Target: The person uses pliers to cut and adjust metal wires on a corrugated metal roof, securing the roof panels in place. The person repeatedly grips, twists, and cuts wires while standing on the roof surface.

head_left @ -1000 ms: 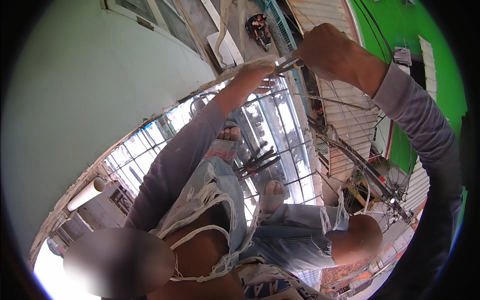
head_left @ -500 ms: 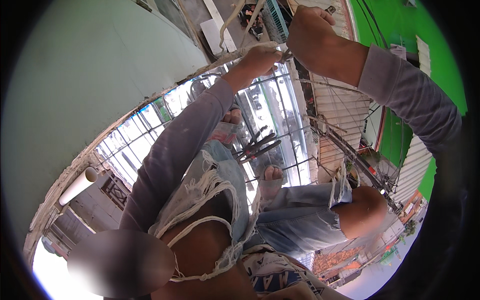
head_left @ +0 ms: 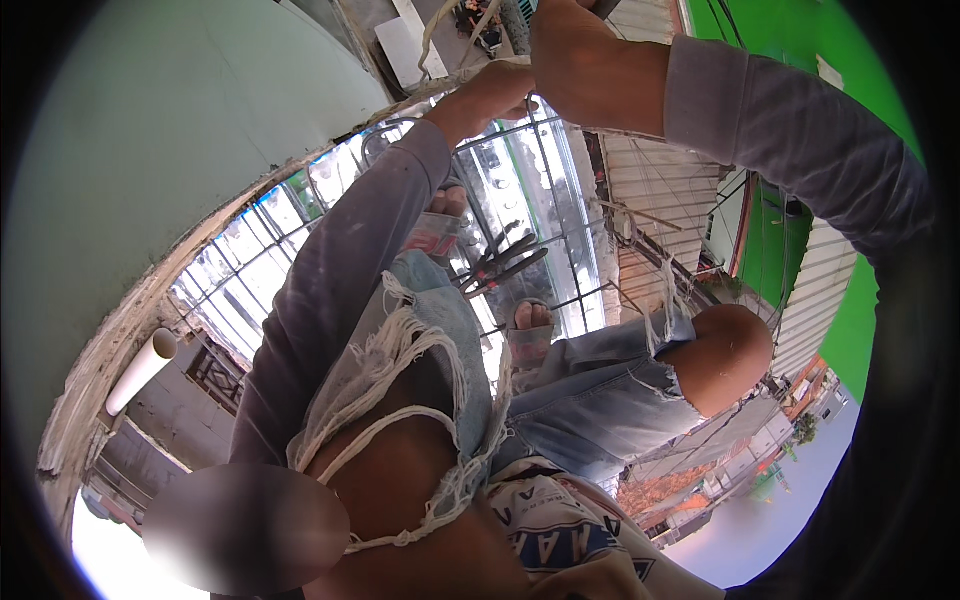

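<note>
My left hand (head_left: 488, 100) is at the upper middle, its fingers curled closed by the edge of a grid of thin steel bars (head_left: 567, 238). What it grips is hidden. Right beside it, my right hand (head_left: 580, 68) is closed in a fist with the wrist bent. A dark end of a tool (head_left: 603, 8) sticks out of this fist at the top of the picture; its kind does not show. On the grid between my feet lies a dark, long-handled hand tool with red parts (head_left: 505, 265), apart from both hands.
Shiny sheeting (head_left: 550, 175) lies under the grid. A pale green wall (head_left: 180, 120) stands at left, with a white pipe (head_left: 140, 372) below it. Corrugated roofing (head_left: 660, 185), cables and a green wall (head_left: 850, 330) are at right. My sandalled feet (head_left: 528, 325) rest on the grid.
Both hands appear higher and farther left in the picture, along with a shift of the whole view. My right wrist has turned, and less of the tool shows.
</note>
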`<state>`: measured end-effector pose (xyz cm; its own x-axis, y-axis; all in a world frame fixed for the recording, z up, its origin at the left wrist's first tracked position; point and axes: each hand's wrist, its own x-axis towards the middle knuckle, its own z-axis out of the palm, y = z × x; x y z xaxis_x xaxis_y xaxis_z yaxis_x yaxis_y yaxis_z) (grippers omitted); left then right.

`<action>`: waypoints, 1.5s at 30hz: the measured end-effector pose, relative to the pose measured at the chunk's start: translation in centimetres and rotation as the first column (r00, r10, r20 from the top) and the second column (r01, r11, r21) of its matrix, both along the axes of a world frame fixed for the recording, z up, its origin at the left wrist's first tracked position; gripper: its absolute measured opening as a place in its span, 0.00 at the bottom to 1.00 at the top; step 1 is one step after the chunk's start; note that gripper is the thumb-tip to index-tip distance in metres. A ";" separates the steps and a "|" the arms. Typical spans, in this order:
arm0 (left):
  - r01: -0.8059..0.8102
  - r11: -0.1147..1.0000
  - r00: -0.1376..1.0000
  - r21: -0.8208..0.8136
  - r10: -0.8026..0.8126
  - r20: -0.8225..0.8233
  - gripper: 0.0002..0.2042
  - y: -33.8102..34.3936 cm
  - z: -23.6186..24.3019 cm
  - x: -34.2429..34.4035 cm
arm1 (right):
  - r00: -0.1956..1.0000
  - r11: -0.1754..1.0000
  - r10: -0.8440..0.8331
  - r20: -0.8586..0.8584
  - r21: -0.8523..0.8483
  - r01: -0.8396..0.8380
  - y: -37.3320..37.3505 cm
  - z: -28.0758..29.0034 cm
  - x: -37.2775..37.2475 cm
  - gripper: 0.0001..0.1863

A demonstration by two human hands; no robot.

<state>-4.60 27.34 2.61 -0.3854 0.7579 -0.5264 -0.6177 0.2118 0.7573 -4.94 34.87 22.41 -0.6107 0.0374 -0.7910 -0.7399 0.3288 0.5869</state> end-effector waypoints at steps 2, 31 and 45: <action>-0.032 0.999 0.999 0.013 0.032 0.018 0.18 -0.4 0.6 0.0 | 1.000 0.998 -0.014 -0.010 -0.059 0.013 -0.3 -0.2 -0.6 0.24; 0.080 0.997 0.997 -0.008 -0.080 0.005 0.21 -0.6 0.2 -0.3 | 0.974 0.732 -0.200 -0.110 -0.677 0.074 5.6 -7.3 -4.4 0.16; 0.024 0.991 1.000 -0.130 -0.021 0.022 0.16 0.9 0.0 0.5 | 0.993 0.915 -0.101 -0.060 -0.397 0.069 8.7 -2.7 -3.5 0.09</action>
<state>-4.09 28.28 2.66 -0.3571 0.6907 -0.6288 -0.6270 0.3218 0.7095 -8.42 43.57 19.73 -0.6790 -0.2128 -0.7026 -0.6565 0.6044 0.4514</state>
